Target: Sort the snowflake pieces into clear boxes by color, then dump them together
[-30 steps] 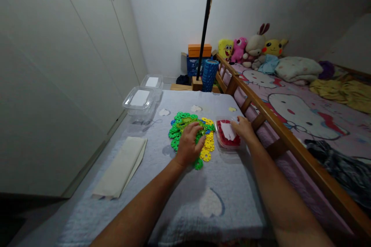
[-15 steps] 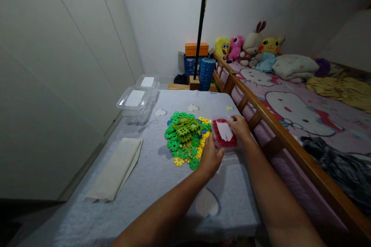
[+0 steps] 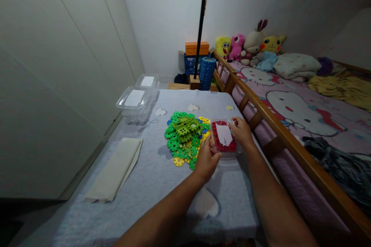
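A clear plastic box (image 3: pixel 223 136) of red pieces, with a white label on its lid, is between my two hands at the right of the table. My left hand (image 3: pixel 206 159) grips its near left side, fingers along the edge and thumb at the front corner. On its far right side, my right hand (image 3: pixel 241 132) has its fingers closed around the rim. Just left of the box lies a heap of green, yellow and blue flower-shaped plastic discs (image 3: pixel 174 144), with lime-green square lattice pieces (image 3: pixel 187 129) on top.
Two lidded clear boxes (image 3: pixel 135 102) with white labels stand at the table's back left. A folded beige cloth (image 3: pixel 116 171) lies at the left. A wooden bed rail (image 3: pixel 261 114) runs along the right side; a black pole (image 3: pixel 201 27) rises behind the table.
The box of red pieces has shifted slightly toward me, with both hands on it. My left thumb has come in closer to its front corner.
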Demonstrator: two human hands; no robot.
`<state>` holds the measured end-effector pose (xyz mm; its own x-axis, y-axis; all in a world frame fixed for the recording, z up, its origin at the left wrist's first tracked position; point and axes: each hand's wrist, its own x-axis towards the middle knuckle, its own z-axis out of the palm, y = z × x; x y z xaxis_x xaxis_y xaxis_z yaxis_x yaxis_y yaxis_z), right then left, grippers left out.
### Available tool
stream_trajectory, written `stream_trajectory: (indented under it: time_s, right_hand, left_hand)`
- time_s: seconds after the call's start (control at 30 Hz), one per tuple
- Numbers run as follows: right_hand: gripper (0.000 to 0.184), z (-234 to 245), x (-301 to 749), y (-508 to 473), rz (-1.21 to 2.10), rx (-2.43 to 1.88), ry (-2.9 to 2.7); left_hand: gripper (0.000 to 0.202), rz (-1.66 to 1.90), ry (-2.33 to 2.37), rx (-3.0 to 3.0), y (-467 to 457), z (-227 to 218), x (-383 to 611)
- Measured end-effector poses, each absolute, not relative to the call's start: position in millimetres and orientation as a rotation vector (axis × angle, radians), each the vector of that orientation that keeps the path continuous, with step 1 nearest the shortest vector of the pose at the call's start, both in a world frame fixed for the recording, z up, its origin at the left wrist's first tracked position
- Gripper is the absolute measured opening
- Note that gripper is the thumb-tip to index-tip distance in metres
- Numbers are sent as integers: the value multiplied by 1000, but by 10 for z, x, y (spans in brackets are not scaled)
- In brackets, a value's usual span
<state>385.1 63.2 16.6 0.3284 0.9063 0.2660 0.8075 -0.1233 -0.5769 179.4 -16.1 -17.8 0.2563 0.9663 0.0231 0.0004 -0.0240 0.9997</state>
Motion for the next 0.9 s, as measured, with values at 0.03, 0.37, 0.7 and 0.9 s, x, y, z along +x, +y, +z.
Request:
stream_trajectory:
  time_s: [0.03, 0.37, 0.7, 0.9]
  right_hand:
    - [36, 173, 3843, 595, 208, -1959, -1506]
    - [41, 265, 3753, 368, 290, -1946, -1394]
    - [59, 260, 3784, 290, 545, -1723, -1244]
    - [68, 277, 3723, 117, 544, -1714, -1239]
  left_hand:
    - [79, 1017, 994, 1287, -170, -167, 1779]
    - [83, 974, 865, 904, -233, -88, 1730]
    - [84, 1024, 820, 886, -207, -164, 1699]
    - [80, 1022, 859, 920, -220, -176, 1715]
